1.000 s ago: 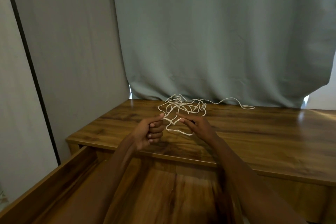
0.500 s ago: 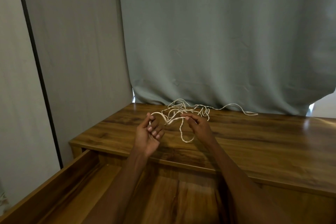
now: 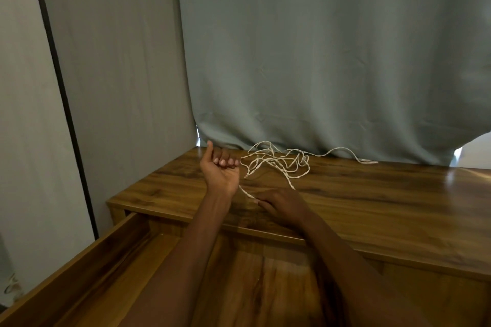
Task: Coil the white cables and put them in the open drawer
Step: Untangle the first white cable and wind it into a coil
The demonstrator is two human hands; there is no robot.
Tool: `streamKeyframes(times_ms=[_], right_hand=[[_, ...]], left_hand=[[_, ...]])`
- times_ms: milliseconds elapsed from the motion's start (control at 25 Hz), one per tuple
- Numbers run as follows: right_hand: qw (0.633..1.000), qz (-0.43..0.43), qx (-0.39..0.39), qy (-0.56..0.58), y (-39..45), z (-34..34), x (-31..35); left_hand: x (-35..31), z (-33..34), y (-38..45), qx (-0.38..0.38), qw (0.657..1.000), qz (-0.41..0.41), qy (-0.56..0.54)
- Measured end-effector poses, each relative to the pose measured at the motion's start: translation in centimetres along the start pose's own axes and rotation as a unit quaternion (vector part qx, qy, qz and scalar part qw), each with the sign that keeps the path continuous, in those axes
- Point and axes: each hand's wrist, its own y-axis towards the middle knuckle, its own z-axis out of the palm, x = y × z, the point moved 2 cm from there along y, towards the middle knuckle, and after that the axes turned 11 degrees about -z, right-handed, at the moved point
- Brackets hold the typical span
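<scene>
A tangle of white cable (image 3: pixel 276 162) lies on the wooden table top (image 3: pixel 377 207) near the curtain, and one end trails right to a small plug (image 3: pixel 368 161). My left hand (image 3: pixel 220 171) is raised palm up just left of the tangle, its fingers curled round a strand. From behind that hand the cable runs down to my right hand (image 3: pixel 282 204), which rests low on the table and pinches the strand at its fingertips. The open drawer (image 3: pixel 79 260) lies below both forearms, with no cable visible in it.
A grey-green curtain (image 3: pixel 318 61) hangs down to the table's back edge. Pale wall panels (image 3: pixel 114 74) with a dark vertical strip stand on the left. The drawer's left wall runs diagonally toward the lower left corner.
My right hand has dropped from the tangle toward the table's front edge, drawing a strand taut. My left hand turned palm up and stayed raised beside the tangle.
</scene>
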Motion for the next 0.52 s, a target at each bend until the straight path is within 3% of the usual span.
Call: streamKeyframes(times_ms=[160, 240, 360, 440, 520], right_hand=[[1.0, 0.022, 0.002, -0.011, -0.6, -1.6, 0.1], [1.0, 0.022, 0.0, -0.019, -0.9, -2.1, 0.4], [1.0, 0.018, -0.018, -0.019, -1.3, -2.8, -0.1], [0.998, 0.029, -0.047, -0.025, -1.5, -3.2, -0.8], [0.994, 0.038, -0.086, -0.051, -1.6, -3.3, -1.5]], left_hand=[[-0.2, -3.0, 2.6, -0.133, 0.986, 0.064, 0.072], [0.1, -4.5, 3.3, -0.193, 0.949, 0.075, 0.239], [0.9, -6.0, 4.0, -0.182, 0.82, 0.089, 0.536], [1.5, -6.0, 3.7, -0.128, 0.744, 0.046, 0.654], [2.3, -5.6, 2.9, -0.084, 0.635, -0.009, 0.768]])
